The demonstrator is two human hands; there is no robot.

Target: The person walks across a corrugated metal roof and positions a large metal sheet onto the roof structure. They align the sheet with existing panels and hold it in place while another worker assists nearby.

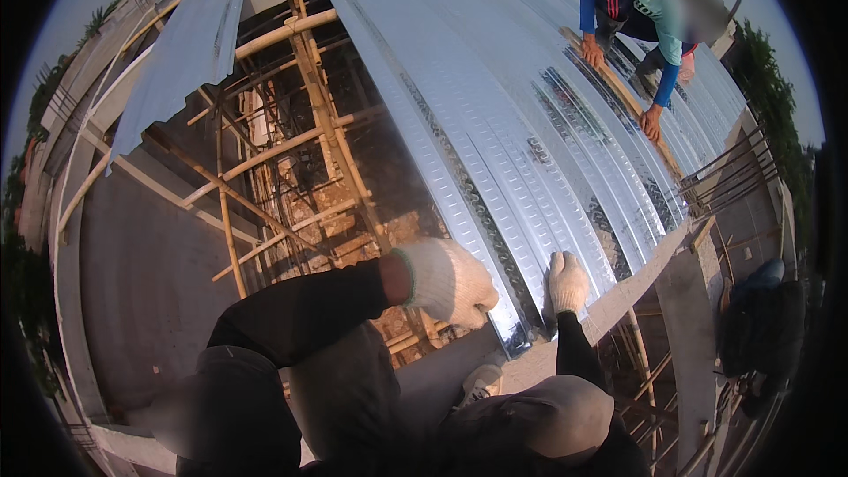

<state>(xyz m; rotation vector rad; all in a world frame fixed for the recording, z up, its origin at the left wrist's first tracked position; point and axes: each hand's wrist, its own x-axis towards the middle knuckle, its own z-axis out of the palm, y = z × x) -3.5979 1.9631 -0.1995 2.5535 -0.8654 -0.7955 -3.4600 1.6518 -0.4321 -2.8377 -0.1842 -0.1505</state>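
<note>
Long silvery ribbed metal decking sheets (495, 150) stretch from in front of me toward the far side. My left hand (452, 284), in a white knitted glove, is closed on the left edge of the nearest sheet, close to its near end. To its right, my gloved right hand (568, 283) has its fingers curled over a raised rib of the decking near the same end. Its fingertips are partly hidden. My knees are bent close behind both hands, and one shoe (481, 383) rests on the concrete beam (539, 362) below the sheet ends.
Left of the sheets is a deep opening with bamboo scaffolding (331, 137) and rubble below. Another decking sheet (190, 66) lies beyond it. At upper right a co-worker crouches, both hands on a wooden plank (625, 97). Rebar (738, 155) sticks out along the right edge.
</note>
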